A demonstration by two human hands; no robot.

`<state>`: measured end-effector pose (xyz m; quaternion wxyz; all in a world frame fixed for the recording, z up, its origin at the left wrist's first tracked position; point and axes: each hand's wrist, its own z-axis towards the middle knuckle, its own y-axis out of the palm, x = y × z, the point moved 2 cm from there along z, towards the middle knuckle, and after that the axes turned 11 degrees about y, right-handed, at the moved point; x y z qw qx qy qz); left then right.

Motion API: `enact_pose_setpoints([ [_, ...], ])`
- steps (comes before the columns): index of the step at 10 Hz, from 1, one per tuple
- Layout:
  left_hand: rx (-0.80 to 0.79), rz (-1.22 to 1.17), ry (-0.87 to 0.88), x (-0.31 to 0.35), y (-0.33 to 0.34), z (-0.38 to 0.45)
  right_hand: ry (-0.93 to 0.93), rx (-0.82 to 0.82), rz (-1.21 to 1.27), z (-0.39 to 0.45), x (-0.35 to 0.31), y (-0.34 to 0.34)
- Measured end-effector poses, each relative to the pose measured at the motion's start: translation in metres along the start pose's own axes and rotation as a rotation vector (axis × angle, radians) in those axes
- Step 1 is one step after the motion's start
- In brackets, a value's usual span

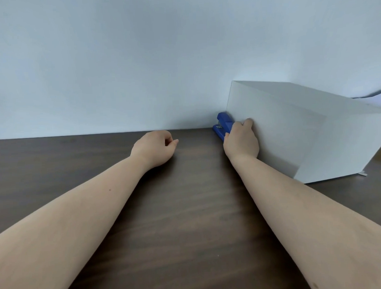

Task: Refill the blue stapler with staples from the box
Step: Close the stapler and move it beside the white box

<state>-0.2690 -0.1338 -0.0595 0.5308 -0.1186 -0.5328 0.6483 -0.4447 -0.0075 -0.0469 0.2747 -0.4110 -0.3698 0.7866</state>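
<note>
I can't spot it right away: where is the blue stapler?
In the head view the blue stapler lies right of centre at the far edge of the dark table, against the large white box, with the right hand closed on it.

No writing can be read anywhere. The one candidate is a small pale label [218, 127] on the side of the blue stapler [223, 126], at the far edge of the counter [187, 209] — it carries dark marks, but they are too small and blurred to make out as letters or numbers. The large white box [292, 130] at the right shows plain, unprinted faces — no brand, number or sign on the sides that show.
</note>
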Motion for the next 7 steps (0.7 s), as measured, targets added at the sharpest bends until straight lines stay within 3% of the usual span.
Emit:
enact_pose_setpoints([
  [7, -0.042, -0.034, 0.001, 0.017, -0.018, -0.024, -0.154, -0.046, -0.016, -0.014, 0.007, -0.010],
])
